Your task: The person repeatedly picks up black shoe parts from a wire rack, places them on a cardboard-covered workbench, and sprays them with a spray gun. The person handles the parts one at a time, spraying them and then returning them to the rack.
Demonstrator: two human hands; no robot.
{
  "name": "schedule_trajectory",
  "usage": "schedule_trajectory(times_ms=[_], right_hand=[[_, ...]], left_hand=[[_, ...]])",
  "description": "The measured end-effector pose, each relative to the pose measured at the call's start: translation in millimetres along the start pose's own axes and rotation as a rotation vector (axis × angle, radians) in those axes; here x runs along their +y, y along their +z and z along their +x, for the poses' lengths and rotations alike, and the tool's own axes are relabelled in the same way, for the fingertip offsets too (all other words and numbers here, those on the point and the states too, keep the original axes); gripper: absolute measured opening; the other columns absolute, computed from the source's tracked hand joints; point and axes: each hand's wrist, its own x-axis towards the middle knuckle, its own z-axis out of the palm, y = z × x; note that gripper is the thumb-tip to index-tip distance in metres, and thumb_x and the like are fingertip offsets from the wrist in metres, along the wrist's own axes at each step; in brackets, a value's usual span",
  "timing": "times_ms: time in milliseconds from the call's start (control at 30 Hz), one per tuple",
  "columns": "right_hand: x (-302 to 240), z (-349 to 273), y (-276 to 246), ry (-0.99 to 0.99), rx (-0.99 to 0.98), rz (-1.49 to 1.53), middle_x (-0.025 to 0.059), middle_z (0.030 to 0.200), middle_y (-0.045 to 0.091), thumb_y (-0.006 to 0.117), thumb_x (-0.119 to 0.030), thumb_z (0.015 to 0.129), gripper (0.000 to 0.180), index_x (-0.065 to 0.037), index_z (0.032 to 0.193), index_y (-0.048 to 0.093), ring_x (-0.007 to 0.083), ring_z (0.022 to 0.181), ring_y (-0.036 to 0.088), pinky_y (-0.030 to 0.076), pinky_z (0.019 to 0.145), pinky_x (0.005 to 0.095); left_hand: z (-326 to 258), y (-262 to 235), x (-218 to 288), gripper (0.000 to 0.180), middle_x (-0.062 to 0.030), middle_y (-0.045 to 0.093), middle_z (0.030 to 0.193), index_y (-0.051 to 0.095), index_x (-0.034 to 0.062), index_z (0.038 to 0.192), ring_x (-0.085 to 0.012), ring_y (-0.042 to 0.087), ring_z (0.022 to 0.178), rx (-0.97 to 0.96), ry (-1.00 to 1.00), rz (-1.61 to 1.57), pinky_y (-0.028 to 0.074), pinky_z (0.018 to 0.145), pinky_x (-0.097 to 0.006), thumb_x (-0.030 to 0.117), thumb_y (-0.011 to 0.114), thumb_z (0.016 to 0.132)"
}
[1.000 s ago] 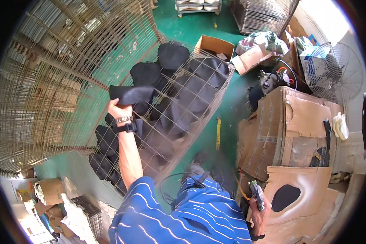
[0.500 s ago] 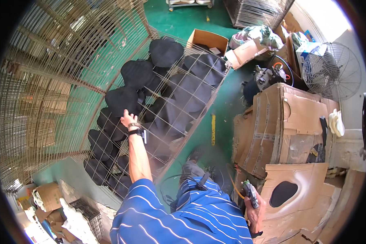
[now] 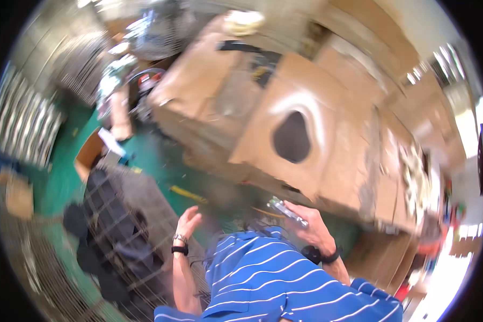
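Note:
My right hand [image 3: 311, 231] is wrapped round a small silver spray gun [image 3: 287, 212], held in front of the cardboard-covered bench; an orange hose [image 3: 267, 212] runs beside it. On the cardboard sheet [image 3: 260, 134] lies a dark rounded pad [image 3: 292, 137], ringed by whitish residue. My left hand [image 3: 188, 221] is empty, its fingers apart, raised near the edge of the wire rack [image 3: 161, 206]. Several black pads [image 3: 99, 257] lie on that rack at the left. The view is smeared by motion, so fine detail of the spray gun is lost.
An open cardboard box [image 3: 88, 153] stands beyond the rack on the green floor [image 3: 64, 180]. A fan [image 3: 155, 35] and a stack of wire racks [image 3: 83, 67] stand farther back. Pale gloves [image 3: 413, 182] lie at the bench's right.
My view has swung to the right, from the rack to the cardboard bench. My left hand has come away from the black pads on the rack. The spray gun stays in my right hand.

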Motion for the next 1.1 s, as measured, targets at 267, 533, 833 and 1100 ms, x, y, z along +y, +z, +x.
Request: schedule_trajectory(times_ms=[267, 533, 833, 1100], right_hand=[[30, -91, -76, 0.364, 0.618, 0.023, 0.0191, 0.094, 0.068, 0.072, -0.002, 0.083, 0.045, 0.002, 0.127, 0.062, 0.0268, 0.076, 0.066, 0.051, 0.07, 0.0329], [52, -126, -89, 0.36, 0.577, 0.137, 0.021, 0.104, 0.07, 0.074, 0.0, 0.08, 0.049, 0.002, 0.127, 0.062, 0.0298, 0.084, 0.07, 0.053, 0.076, 0.0335], [98, -91, -117, 0.317, 0.762, 0.151, 0.0191, 0.096, 0.069, 0.072, 0.001, 0.082, 0.049, 0.002, 0.129, 0.061, 0.0294, 0.077, 0.068, 0.052, 0.07, 0.0338], [122, -141, -132, 0.485, 0.674, 0.191, 0.0205, 0.096, 0.069, 0.071, 0.001, 0.082, 0.045, 0.002, 0.126, 0.063, 0.0283, 0.079, 0.069, 0.052, 0.072, 0.0325]], left_hand=[[65, 6, -145, 0.039, -0.0095, 0.073, 0.094, 0.066, 0.0058, 0.122, -0.0243, 0.071, 0.079, -0.252, -0.507, 0.588, 0.057, 0.069, -0.04, 0.023, 0.068, 0.088], [78, -5, -159, 0.029, -0.0128, 0.071, 0.086, 0.063, -0.0016, 0.118, -0.0296, 0.071, 0.076, -0.045, -0.512, 0.154, 0.058, 0.062, -0.042, 0.009, 0.063, 0.092], [109, 70, -94, 0.04, -0.0123, 0.068, 0.095, 0.055, 0.0005, 0.13, -0.0248, 0.068, 0.076, -0.097, -0.333, 0.152, 0.057, 0.058, -0.036, 0.014, 0.065, 0.094], [102, 91, -106, 0.039, -0.0102, 0.068, 0.09, 0.056, 0.0005, 0.129, -0.0215, 0.067, 0.071, -0.092, -0.161, 0.507, 0.055, 0.056, -0.035, 0.013, 0.065, 0.093]])
